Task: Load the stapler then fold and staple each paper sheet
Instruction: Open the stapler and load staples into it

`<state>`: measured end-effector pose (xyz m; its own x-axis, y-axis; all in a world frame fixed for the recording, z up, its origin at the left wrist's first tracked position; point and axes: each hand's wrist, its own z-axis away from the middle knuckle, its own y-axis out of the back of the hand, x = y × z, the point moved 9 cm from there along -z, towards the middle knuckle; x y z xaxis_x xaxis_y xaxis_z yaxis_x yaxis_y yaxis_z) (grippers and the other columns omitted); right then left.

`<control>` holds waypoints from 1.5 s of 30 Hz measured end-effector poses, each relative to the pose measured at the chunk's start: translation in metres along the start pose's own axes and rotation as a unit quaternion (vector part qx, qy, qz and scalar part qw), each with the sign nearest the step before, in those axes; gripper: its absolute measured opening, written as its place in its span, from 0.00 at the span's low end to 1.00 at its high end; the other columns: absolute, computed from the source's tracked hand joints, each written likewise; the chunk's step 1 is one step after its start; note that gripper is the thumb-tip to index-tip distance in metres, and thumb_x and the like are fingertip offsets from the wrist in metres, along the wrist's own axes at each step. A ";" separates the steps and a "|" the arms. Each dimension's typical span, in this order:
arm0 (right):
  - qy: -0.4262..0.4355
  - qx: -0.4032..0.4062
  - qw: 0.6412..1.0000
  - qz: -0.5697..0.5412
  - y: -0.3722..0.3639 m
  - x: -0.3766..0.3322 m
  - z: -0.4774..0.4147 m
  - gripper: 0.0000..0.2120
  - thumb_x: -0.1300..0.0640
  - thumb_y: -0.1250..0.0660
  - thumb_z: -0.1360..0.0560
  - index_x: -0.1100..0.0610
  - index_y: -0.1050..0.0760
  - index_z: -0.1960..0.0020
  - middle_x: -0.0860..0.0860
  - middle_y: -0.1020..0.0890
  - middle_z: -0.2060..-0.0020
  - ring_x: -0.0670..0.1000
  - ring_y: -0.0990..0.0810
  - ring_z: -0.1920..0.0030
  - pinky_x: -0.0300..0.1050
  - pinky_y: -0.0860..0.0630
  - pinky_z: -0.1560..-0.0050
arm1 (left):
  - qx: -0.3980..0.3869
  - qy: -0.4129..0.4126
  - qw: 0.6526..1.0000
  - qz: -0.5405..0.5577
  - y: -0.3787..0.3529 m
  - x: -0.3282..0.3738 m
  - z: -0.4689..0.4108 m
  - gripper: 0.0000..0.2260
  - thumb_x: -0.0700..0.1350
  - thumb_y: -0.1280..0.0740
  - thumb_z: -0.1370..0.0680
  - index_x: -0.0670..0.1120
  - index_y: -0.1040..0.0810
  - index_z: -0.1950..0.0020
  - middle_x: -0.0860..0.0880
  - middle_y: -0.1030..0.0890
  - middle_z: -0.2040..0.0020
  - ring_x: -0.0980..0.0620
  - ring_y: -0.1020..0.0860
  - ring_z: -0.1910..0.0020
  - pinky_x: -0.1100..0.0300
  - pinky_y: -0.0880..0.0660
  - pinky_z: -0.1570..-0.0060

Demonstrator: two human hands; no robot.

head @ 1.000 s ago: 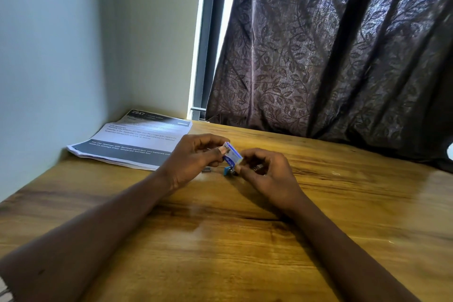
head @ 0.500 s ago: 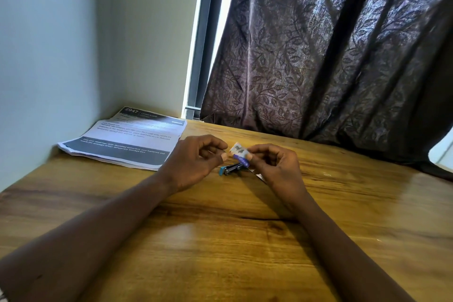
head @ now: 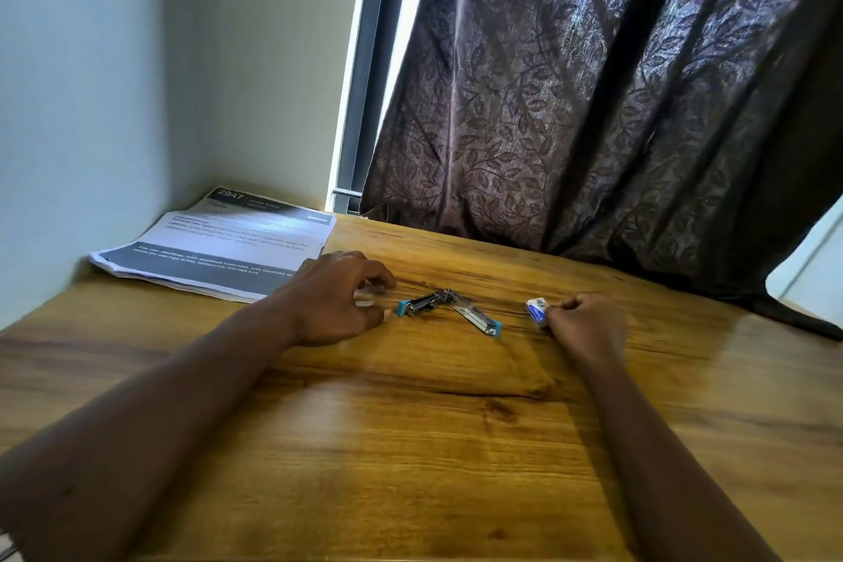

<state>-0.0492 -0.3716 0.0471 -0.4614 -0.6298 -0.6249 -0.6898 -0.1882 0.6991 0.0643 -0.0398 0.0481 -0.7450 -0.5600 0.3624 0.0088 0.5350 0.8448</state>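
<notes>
Two hands are resting on a glossy wood-grain table (head: pixel 410 447): the left hand (head: pixel 335 299), fingers loosely spread, is lying beside a small metal stapler (head: pixel 449 308) splayed open in a wide V, while the right hand (head: pixel 586 324) is pinching a blue-and-white staple box (head: pixel 537 311).

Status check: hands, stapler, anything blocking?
Left hand open beside stapler. Right hand grips staple box. Stapler hinged open on table, nothing blocking.

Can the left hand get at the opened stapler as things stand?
Probably yes: the left hand rests just beside the stapler, which lies spread open on the table with nothing between them.
</notes>
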 end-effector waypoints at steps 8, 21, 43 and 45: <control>0.182 -0.036 0.983 -0.015 -0.016 -0.054 0.026 0.12 0.44 0.35 0.20 0.50 0.22 0.43 0.51 0.22 0.46 0.52 0.24 0.44 0.50 0.24 0.45 | -0.018 0.007 0.999 -0.026 0.010 -0.006 0.004 0.18 0.55 0.30 0.26 0.61 0.22 0.35 0.56 0.22 0.39 0.53 0.26 0.38 0.47 0.31 0.36; 0.419 -0.222 0.871 0.125 -0.081 -0.133 0.092 0.23 0.37 0.41 0.20 0.43 0.28 0.27 0.49 0.27 0.29 0.53 0.30 0.29 0.55 0.32 0.29 | -0.030 0.038 0.993 -0.108 0.006 -0.004 0.005 0.19 0.60 0.35 0.26 0.60 0.21 0.35 0.57 0.22 0.35 0.53 0.27 0.37 0.47 0.34 0.36; 0.066 -0.312 0.876 -0.362 -0.063 -0.097 0.078 0.07 0.53 0.24 0.26 0.56 0.13 0.52 0.61 0.14 0.53 0.52 0.19 0.56 0.48 0.22 0.54 | 0.102 0.015 0.982 0.156 0.017 0.004 0.008 0.04 0.47 0.25 0.24 0.56 0.19 0.54 0.56 0.18 0.62 0.61 0.22 0.64 0.70 0.29 0.63; 0.043 -0.332 0.848 -0.412 -0.066 -0.101 0.087 0.10 0.55 0.24 0.26 0.61 0.13 0.51 0.62 0.15 0.57 0.52 0.19 0.58 0.43 0.21 0.57 | 0.141 -0.017 0.971 0.192 0.025 0.018 0.011 0.05 0.46 0.26 0.23 0.55 0.18 0.50 0.53 0.17 0.62 0.56 0.21 0.66 0.68 0.27 0.65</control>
<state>-0.0054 -0.2303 0.0335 0.0864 -0.1257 -0.9883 -0.2792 -0.9553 0.0971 0.0435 -0.0295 0.0714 -0.7440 -0.2659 0.6130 0.1108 0.8556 0.5057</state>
